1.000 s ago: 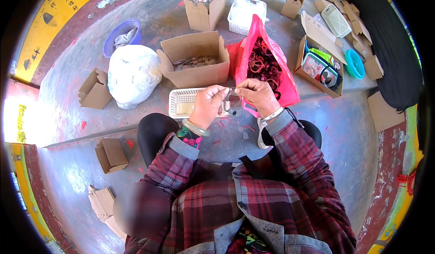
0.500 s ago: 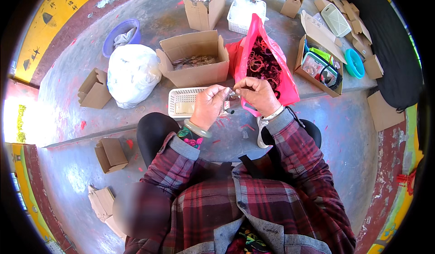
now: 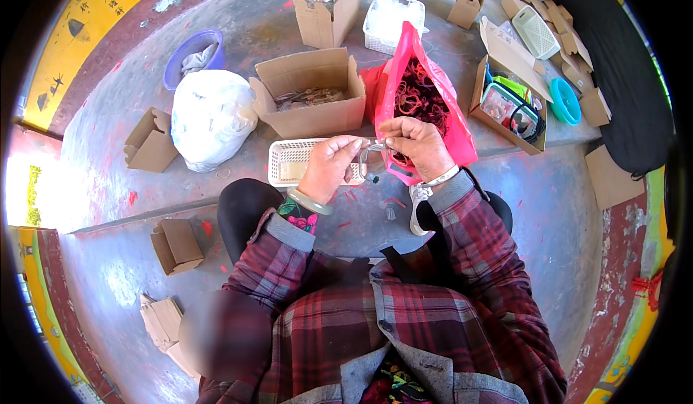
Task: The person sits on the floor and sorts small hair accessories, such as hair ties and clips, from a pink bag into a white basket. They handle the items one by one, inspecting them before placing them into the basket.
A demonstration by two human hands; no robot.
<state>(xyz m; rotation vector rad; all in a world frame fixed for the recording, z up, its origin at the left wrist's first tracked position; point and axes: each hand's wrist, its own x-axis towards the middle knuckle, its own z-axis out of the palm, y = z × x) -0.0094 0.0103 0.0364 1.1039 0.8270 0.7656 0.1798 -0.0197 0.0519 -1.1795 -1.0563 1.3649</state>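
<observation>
**Left hand (image 3: 330,166) and right hand (image 3: 420,148) pinched on one glossy loop (image 3: 362,160)!**

Here are the plaid sleeves (image 3: 473,238), angling inward from below, elbows wide, forearms converging ahead of the body. A pale green bangle (image 3: 312,201) rings the left wrist, a light bracelet (image 3: 440,178) the right.

And now the hands: side by side, nearly fingertip to fingertip, backs mostly up. The left has thumb and forefinger closed on the loop's left side; the right nips its upper right end, thumb and forefinger together, other fingers curled. The loop hangs between them, a small dark bit (image 3: 372,178) below it.

It reads as close, two-handed fingering of the loop's upper part; exactly what joins there is too small to tell. The next move would seem to call for a steady left pinch and a fine touch from the right.

Just beyond the left hand, a white perforated basket (image 3: 273,164). Past the right, an open pink bag (image 3: 462,141) stuffed with dark and pinkish loops (image 3: 419,90). Farther ahead, a cardboard box (image 3: 314,121) of small packets, all on the concrete floor (image 3: 238,65).
</observation>
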